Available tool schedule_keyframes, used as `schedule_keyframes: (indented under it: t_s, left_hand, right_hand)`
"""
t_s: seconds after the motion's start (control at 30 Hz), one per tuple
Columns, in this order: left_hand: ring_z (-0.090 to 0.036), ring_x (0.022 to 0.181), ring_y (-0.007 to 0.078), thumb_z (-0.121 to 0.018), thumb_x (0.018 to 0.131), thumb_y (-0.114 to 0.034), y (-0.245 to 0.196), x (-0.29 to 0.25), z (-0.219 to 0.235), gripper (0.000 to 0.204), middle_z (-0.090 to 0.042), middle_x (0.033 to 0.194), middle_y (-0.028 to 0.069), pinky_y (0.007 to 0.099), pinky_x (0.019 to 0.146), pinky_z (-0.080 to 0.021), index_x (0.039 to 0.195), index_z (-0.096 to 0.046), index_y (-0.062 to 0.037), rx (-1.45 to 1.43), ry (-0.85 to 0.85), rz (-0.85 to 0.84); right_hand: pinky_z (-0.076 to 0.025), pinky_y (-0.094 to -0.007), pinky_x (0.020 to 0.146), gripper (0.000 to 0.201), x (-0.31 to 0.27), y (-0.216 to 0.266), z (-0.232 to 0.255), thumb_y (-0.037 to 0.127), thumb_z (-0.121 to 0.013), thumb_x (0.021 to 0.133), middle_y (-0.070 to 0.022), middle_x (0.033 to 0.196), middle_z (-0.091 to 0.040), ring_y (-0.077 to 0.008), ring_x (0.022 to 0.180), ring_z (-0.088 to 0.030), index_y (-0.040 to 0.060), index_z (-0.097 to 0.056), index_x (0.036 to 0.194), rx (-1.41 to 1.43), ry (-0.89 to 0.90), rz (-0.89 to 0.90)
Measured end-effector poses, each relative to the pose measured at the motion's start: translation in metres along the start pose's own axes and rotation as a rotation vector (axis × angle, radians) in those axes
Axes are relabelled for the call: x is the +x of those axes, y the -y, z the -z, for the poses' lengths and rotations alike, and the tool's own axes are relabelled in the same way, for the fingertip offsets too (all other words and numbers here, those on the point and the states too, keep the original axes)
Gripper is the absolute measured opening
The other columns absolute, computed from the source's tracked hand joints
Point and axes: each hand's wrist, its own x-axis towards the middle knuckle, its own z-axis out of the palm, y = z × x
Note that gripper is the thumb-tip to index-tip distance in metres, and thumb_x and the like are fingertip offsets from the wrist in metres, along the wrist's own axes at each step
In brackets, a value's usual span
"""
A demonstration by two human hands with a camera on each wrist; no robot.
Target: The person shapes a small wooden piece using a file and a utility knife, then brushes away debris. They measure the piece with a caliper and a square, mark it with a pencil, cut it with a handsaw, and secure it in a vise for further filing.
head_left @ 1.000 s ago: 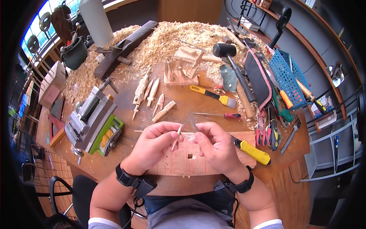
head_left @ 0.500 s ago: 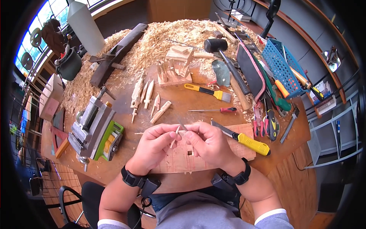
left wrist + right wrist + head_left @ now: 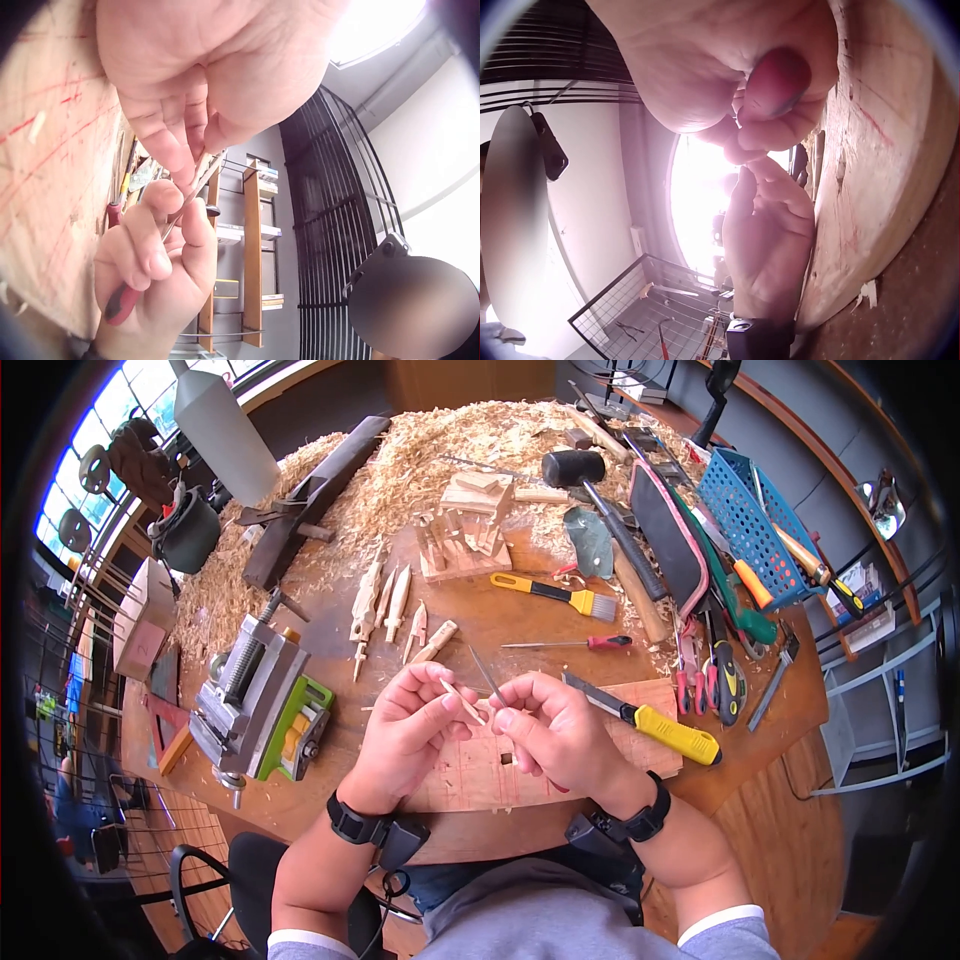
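Between its thumb and fingertips, my left hand pinches a small pale wooden stick with a pointed end. My right hand grips a slim file, its thin grey shaft angled up past the fingertips. Its red-and-black handle lies in the right palm, as the right wrist view shows. In the left wrist view the shaft runs close along the stick where both hands' fingertips meet. Below both hands lies a flat wooden board with red pencil lines and a small square hole.
A yellow-handled blade lies across the board's right end. To the left stands a metal vise. Ahead are carved wooden pieces, a brush, a red-handled tool and a mallet; wood shavings cover the back.
The wooden stick has turned from leaning right to leaning left in my left fingers, which have spread a little. The right hand's file has come nearer the stick since the first frame.
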Motion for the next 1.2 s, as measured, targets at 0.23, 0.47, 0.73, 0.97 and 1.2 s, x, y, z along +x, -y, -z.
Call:
schedule_keyframes:
  t_s: [0.23, 0.47, 0.73, 0.97, 1.2]
  left_hand:
    - [-0.066, 0.099, 0.0168, -0.059, 0.096, -0.001, 0.003, -0.002, -0.003, 0.016, -0.068, 0.110, 0.0113, 0.0275, 0.079, -0.055, 0.111, -0.056, -0.0062, 0.050, 0.031, -0.040]
    - [-0.066, 0.097, 0.0138, -0.062, 0.096, -0.002, 0.007, -0.003, -0.005, 0.015, -0.069, 0.112, 0.0103, 0.0267, 0.081, -0.054, 0.111, -0.060, -0.0044, 0.085, 0.024, 0.003]
    - [-0.064, 0.091, 0.0110, -0.063, 0.096, -0.005, 0.009, -0.002, -0.003, 0.015, -0.069, 0.104, 0.0068, 0.0251, 0.075, -0.051, 0.111, -0.061, -0.0033, 0.060, 0.068, 0.031]
    - [-0.064, 0.089, 0.0121, -0.058, 0.098, -0.005, 0.003, -0.003, -0.004, 0.016, -0.067, 0.101, 0.0063, 0.0260, 0.075, -0.051, 0.114, -0.060, -0.0032, -0.053, 0.015, 0.074]
    - [-0.062, 0.086, 0.0100, -0.057, 0.099, -0.006, 0.001, -0.006, -0.003, 0.023, -0.066, 0.099, 0.0032, 0.0257, 0.073, -0.052, 0.121, -0.061, -0.0020, -0.078, -0.022, 0.140]
  right_hand:
    - [-0.049, -0.0204, 0.055, 0.017, -0.001, 0.002, -0.005, 0.012, -0.065, 0.095, -0.0007, 0.090, -0.062, -0.0030, 0.067, -0.058, 0.0021, -0.058, 0.108, 0.000, 0.005, -0.016]
    - [-0.047, -0.0182, 0.060, 0.012, -0.003, -0.011, -0.007, 0.010, -0.066, 0.095, 0.0028, 0.086, -0.062, 0.0002, 0.071, -0.056, 0.0028, -0.057, 0.101, -0.066, -0.054, 0.016]
    - [-0.045, -0.0179, 0.062, 0.008, -0.006, -0.018, -0.011, 0.006, -0.064, 0.095, 0.0042, 0.087, -0.062, 0.0006, 0.072, -0.054, 0.0018, -0.060, 0.101, -0.052, -0.038, 0.108]
    - [-0.046, -0.0195, 0.058, 0.021, -0.010, 0.000, -0.007, 0.017, -0.054, 0.102, -0.0024, 0.086, -0.062, -0.0035, 0.065, -0.055, -0.0014, -0.062, 0.108, -0.070, 0.008, 0.028]
    - [-0.051, -0.0237, 0.062, 0.021, -0.009, 0.020, -0.002, 0.012, -0.052, 0.102, -0.0064, 0.085, -0.065, -0.0089, 0.069, -0.061, -0.0048, -0.060, 0.112, -0.311, -0.019, 0.002]
